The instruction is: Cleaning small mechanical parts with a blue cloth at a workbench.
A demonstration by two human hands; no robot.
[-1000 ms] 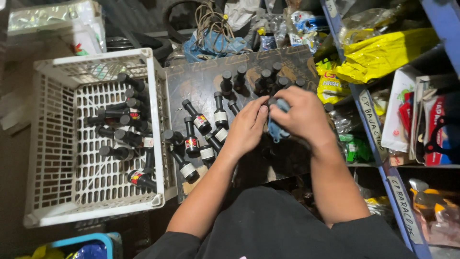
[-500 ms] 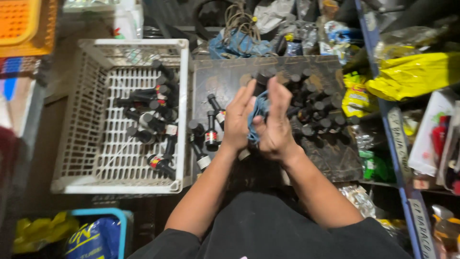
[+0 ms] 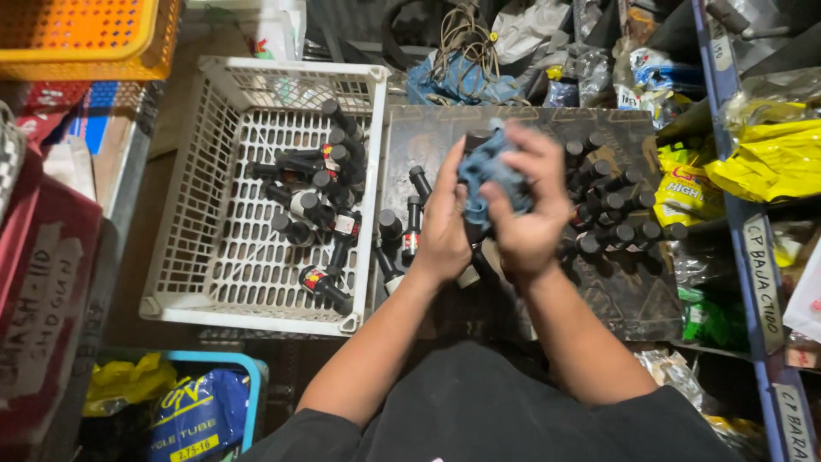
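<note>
Cluttered dark surface: above it, both hands' fingers pinching the blue cloth should rub evenly, gripping firmly.

Both bare forearms reach forward and converge, left hand upright with palm turned inward, right hand curled opposite it, fingers bent in a closed grip, wrists nearly touching.
</note>
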